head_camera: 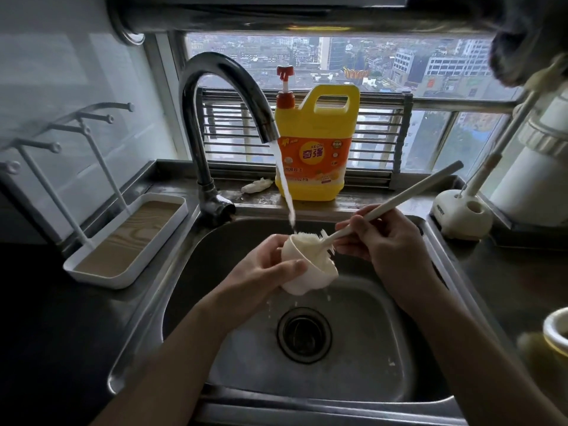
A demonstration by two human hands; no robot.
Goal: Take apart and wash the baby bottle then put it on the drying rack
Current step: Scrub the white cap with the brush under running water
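Scrubbing is under way. Your left hand (264,269) curls its fingers round the cap (319,269), and your right hand (390,244) grips the brush (399,198), its bristles inside the cap under the stream (285,192). Other parts and the rack (101,278) – well left of your fingers – likely remain.

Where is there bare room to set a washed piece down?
The drying rack tray, left of the faucet, is bare between its pegs. The ledge between detergent jug and brush stand is free. Crowded: the right counter, around that stand and the bowl.
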